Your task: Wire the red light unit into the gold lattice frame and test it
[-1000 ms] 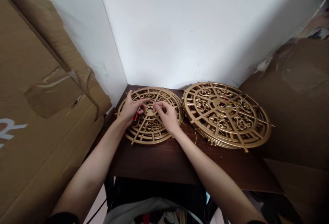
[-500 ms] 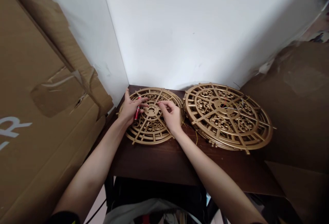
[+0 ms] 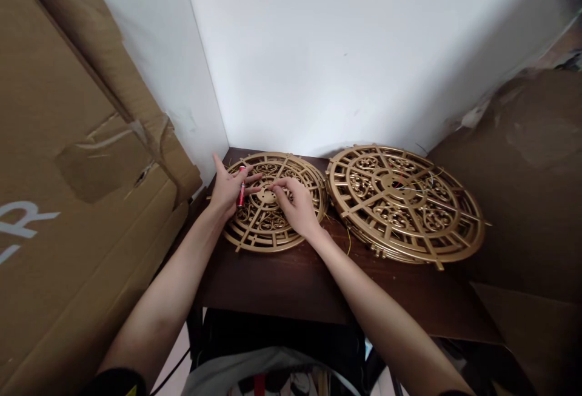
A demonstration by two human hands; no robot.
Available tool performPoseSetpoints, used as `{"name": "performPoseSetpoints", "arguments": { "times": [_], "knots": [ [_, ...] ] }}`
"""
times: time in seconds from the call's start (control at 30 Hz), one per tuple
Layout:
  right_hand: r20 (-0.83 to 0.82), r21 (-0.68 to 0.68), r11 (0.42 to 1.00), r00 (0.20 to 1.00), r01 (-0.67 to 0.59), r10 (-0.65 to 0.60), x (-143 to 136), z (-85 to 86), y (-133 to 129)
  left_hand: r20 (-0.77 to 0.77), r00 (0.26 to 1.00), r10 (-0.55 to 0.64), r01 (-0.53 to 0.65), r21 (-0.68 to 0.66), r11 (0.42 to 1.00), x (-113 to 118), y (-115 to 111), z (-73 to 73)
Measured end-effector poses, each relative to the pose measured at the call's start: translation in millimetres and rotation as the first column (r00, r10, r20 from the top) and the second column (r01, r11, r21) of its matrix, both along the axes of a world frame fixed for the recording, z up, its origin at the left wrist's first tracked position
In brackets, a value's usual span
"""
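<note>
Left hand (image 3: pixel 226 193), splayed wider, holds a red cylinder (image 3: pixel 240 197); right hand (image 3: pixel 298 205), pinched, contents unclear, moves left over a gold disc (image 3: pixel 268 198).

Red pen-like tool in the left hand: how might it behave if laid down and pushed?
The red pen-like tool would probably roll, since its body looks slim and round. It seems light: the left hand holds it among spread fingers. On the gold disc, openwork gaps might catch it.

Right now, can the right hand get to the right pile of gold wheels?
Probably yes: the right hand, over the left pile, looks close to the right pile, and nothing seems to block the way.
</note>
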State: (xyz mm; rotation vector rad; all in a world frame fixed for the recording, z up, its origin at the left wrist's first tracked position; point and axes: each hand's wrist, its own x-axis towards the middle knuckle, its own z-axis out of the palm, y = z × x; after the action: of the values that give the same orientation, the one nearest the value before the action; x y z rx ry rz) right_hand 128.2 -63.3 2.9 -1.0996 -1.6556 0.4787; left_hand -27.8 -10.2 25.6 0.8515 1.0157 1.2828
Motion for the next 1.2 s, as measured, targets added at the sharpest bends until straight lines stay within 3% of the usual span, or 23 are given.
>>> {"name": "performPoseSetpoints", "arguments": {
  "times": [0.3,0.43,0.6,0.73,0.9,1.07,1.2],
  "knots": [
    [0.215,-0.051,0.997,0.974,-0.059,0.069,-1.0,-7.2,3.8,-0.023,0.999,-0.029,0.030,0.052,0.998,-0.9,0.5,-3.3],
    [0.234,-0.051,0.998,0.971,-0.039,0.050,-2.3,-8.7,3.5,-0.041,0.999,0.035,-0.027,0.180,0.983,-0.7,-0.2,-2.9],
    [0.253,-0.019,1.000,0.967,-0.021,0.025,-3.5,-8.9,2.7,0.015,0.994,0.109,-0.107,0.366,0.924,-3.0,-0.1,0.0],
    [0.263,-0.012,1.000,0.965,0.014,-0.010,-3.0,-9.5,3.5,0.023,0.999,-0.024,0.013,0.398,0.917,-1.5,-3.4,3.2],
    [0.274,-0.028,1.000,0.962,0.008,0.000,-3.0,-9.2,3.6,-0.045,0.981,-0.191,0.195,0.333,0.923,3.4,-5.0,1.3],
    [0.178,0.019,1.000,0.984,-0.010,0.007,-2.2,-5.8,3.0,-0.097,0.977,-0.192,0.212,0.291,0.933,5.1,-3.8,-1.5],
    [0.006,-0.006,0.999,0.999,0.053,-0.053,0.3,-5.4,5.1,-0.151,0.968,-0.200,0.235,0.273,0.933,6.0,-7.5,0.9]
  ]
}}
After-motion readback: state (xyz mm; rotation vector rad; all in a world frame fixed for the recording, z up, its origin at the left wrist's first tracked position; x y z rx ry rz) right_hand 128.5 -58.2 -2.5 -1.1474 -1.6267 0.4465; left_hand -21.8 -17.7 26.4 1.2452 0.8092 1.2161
